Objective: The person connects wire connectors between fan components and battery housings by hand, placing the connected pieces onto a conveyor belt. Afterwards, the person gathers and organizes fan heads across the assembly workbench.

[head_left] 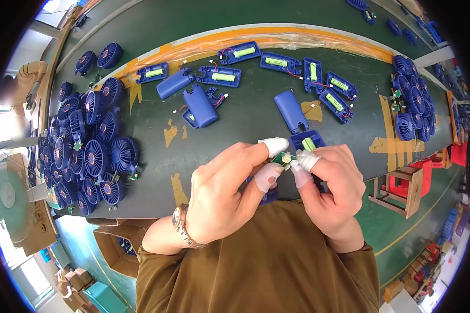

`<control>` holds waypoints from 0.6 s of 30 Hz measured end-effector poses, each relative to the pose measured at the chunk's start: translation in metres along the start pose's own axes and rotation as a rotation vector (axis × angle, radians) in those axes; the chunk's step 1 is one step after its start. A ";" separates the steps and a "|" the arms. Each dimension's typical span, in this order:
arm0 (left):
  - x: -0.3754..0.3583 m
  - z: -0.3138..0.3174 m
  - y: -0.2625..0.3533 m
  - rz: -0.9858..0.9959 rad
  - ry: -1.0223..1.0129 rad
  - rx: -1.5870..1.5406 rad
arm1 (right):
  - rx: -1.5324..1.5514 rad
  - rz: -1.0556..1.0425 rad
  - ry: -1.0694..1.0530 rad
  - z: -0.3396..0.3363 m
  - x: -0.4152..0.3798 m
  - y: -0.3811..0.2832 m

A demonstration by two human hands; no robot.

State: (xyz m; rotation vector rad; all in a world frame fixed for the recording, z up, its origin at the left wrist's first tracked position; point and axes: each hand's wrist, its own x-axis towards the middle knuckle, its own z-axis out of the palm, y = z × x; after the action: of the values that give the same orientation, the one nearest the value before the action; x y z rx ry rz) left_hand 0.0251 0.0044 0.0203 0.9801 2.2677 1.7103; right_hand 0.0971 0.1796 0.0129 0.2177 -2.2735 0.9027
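Head view: the fingers cover much of a small green circuit board (pixel 282 157), so its full outline cannot be made out. A pale piece at its face is too small to identify, and where the right fingertips meet it is hard to tell. Directly behind the hands, an open blue casing (pixel 299 140) with a green battery (pixel 308 144) is partly hidden by the right hand (pixel 333 185). Another blue part (pixel 269 196) shows only in pieces below the fingers. Dark curved edges cut off the surroundings.

The left hand (pixel 222 190) has its thumb and index finger nearly together, clamped on the board, which sits between the two hands above the near edge of the dark table (pixel 245 115). The right hand's thumb and index finger are also close together, at the board's right side; whether they pinch a wire or plug cannot be told. Wrappings cover fingertips on both hands.

Beyond them, more blue casings with green batteries lie in an arc, with blue fan heads (pixel 94 158) piled at the left and others (pixel 416 100) at the right.
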 end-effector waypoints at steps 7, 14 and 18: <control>0.004 0.002 -0.005 0.223 0.069 0.173 | -0.199 -0.156 0.012 0.003 0.002 0.001; 0.010 -0.003 0.000 0.200 0.035 0.281 | -0.183 -0.168 -0.001 0.013 0.008 0.007; 0.011 -0.008 -0.004 0.025 -0.028 0.241 | -0.219 -0.167 -0.038 0.020 0.007 0.009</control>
State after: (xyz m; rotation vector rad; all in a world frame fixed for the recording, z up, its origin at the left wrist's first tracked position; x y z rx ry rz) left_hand 0.0115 0.0038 0.0226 1.0736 2.4959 1.4449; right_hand 0.0775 0.1735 0.0019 0.3238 -2.3282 0.5630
